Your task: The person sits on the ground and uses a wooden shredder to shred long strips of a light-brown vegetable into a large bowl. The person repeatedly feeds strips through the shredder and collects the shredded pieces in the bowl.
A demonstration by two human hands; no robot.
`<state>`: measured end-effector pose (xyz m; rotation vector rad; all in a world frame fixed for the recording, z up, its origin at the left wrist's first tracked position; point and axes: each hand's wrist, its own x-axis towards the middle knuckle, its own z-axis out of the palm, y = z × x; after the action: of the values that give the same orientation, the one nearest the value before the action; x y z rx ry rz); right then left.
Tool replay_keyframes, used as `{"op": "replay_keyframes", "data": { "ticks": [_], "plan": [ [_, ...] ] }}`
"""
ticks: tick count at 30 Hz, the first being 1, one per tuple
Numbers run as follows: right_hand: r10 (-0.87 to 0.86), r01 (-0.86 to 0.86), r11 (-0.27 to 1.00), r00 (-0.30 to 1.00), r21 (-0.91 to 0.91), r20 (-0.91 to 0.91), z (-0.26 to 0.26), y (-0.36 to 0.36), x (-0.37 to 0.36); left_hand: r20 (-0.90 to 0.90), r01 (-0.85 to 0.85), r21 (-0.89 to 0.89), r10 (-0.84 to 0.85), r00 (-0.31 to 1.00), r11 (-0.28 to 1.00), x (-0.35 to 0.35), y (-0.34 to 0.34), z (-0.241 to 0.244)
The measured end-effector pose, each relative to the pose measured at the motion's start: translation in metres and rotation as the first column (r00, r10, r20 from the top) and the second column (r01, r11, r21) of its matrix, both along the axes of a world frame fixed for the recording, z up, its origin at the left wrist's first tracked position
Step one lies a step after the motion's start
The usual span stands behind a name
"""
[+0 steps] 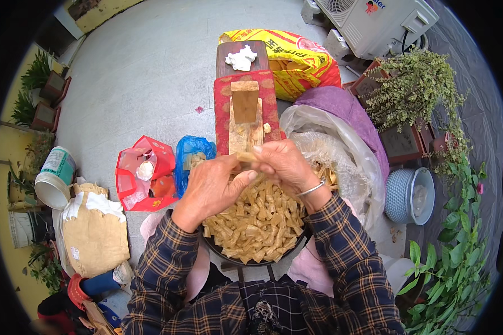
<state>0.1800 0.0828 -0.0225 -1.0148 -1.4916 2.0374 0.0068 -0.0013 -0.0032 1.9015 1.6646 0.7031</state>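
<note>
Between my two hands is a small tan, translucent folded strip (246, 157). My right hand (287, 165), with a silver bangle at the wrist, pinches its right end between thumb and fingers. The fingertips of my left hand (211, 188) meet the left end, while the left thumb stands apart from the strip; its exact grip is hidden. Under both hands a dark round pan (251, 263) holds a heap of similar folded tan pieces (255, 222). Just beyond my fingers a wooden block (245, 100) stands upright on a pale grooved wooden base (237, 136).
The base rests on a red patterned cloth (223, 109) over a dark wooden bench (222, 54) bearing crumpled white tissue (241, 58). Left are a blue plastic bag (195, 144) and red bag (125, 184). Right are a lined sack (360, 167) and yellow-red sack (302, 83).
</note>
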Motion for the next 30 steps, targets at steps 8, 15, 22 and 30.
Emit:
{"op": "replay_keyframes", "data": {
  "ticks": [8, 15, 22, 30],
  "plan": [
    [0.089, -0.185, 0.953, 0.928, -0.24, -0.361, 0.007, -0.039, -0.024, 0.975, -0.247, -0.212, 0.188, -0.118, 0.946, 0.017, 0.009, 0.017],
    [0.051, -0.329, 0.856, 0.821, -0.399, -0.568, 0.027, -0.043, -0.009, 0.905, -0.615, 0.268, 0.025, 0.424, 0.741, -0.01, 0.008, 0.029],
    [-0.073, 0.096, 0.564, 0.995, 0.82, -0.067, 0.03, -0.053, -0.019, 0.501, -0.202, 0.395, -0.025, 0.865, 0.896, 0.025, -0.014, 0.001],
    [-0.121, 0.013, 0.635, 0.989, 0.773, 0.082, 0.023, -0.048, -0.015, 0.801, -0.093, -0.148, 0.174, 0.572, 0.985, 0.024, -0.005, -0.004]
  ]
}}
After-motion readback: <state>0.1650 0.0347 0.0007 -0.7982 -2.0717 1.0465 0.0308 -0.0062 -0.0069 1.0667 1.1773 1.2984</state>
